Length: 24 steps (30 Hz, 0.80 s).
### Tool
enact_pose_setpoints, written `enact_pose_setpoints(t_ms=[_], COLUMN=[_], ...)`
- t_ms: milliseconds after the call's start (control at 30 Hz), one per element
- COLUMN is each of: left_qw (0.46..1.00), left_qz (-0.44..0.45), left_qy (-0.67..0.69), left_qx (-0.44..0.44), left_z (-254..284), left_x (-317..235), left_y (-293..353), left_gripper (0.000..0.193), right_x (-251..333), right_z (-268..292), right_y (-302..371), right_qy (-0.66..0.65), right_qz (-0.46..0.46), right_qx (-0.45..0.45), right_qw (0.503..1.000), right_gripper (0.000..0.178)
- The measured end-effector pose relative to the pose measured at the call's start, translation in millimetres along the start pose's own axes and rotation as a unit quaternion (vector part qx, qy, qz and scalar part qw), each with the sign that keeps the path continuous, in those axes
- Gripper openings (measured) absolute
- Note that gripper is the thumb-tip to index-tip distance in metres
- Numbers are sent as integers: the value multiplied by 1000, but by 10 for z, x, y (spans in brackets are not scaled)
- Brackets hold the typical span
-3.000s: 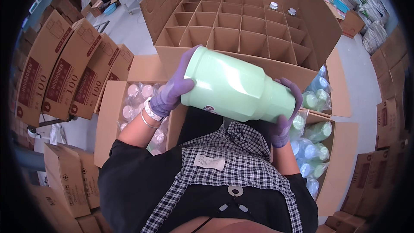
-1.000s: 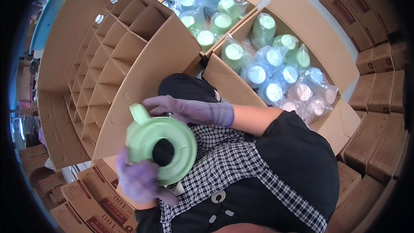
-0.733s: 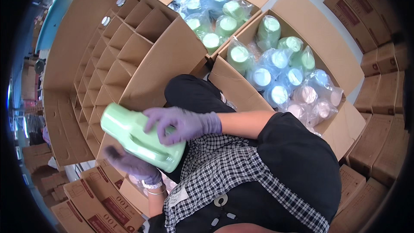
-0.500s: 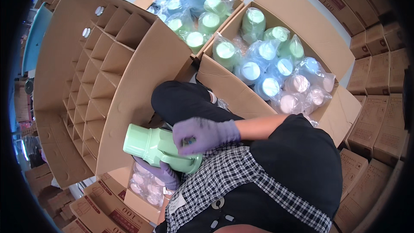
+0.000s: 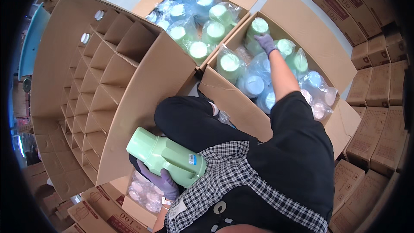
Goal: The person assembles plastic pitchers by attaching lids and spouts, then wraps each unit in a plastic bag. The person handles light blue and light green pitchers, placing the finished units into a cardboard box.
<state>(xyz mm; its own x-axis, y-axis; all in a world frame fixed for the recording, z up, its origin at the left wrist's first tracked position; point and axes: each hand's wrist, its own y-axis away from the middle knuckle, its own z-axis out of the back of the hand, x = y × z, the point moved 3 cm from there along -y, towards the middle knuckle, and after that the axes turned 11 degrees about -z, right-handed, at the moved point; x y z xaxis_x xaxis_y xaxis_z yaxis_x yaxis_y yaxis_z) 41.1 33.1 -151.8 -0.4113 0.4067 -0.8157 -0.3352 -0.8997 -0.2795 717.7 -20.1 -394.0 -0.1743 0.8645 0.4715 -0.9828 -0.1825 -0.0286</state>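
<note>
A light green thermos flask with a side handle and a small blue label lies tilted across my lap. My left hand, in a purple glove, grips it from below near the handle. My right arm is stretched out to the open carton at the right. There my gloved right hand is closed on the upper side of another green flask, which stands in a clear plastic bag at the carton's far corner. The fingertips are partly hidden against the bag.
Blue and green bagged flasks fill another carton at the back. A large carton with cardboard dividers stands tilted at my left. Pink bagged items sit in a low carton below it. Stacked closed cartons line the right side.
My right hand has left the flask on my lap and reached forward right to the bagged green flask. A blue label now shows on the lap flask, which my left hand still holds.
</note>
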Motion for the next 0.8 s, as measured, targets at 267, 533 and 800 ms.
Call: enact_pose_setpoints(t_ms=[267, 533, 800], left_qw=[988, 903, 853], left_qz=[-120, -425, -175], left_qy=[-71, -56, 481], left_qx=[-71, -30, -102], left_z=[315, -611, -634], left_x=[-131, -659, -1303], left_y=[-323, -1273, -2187], left_gripper=[115, 130, 57], right_x=[2123, 4273, 6111], right_z=[3590, 3962, 3151], right_y=[1238, 2423, 3423], right_qy=[-317, -551, -516], right_qz=[496, 481, 328], right_qx=[449, 663, 726], right_qw=[672, 161, 314], right_gripper=[70, 101, 102])
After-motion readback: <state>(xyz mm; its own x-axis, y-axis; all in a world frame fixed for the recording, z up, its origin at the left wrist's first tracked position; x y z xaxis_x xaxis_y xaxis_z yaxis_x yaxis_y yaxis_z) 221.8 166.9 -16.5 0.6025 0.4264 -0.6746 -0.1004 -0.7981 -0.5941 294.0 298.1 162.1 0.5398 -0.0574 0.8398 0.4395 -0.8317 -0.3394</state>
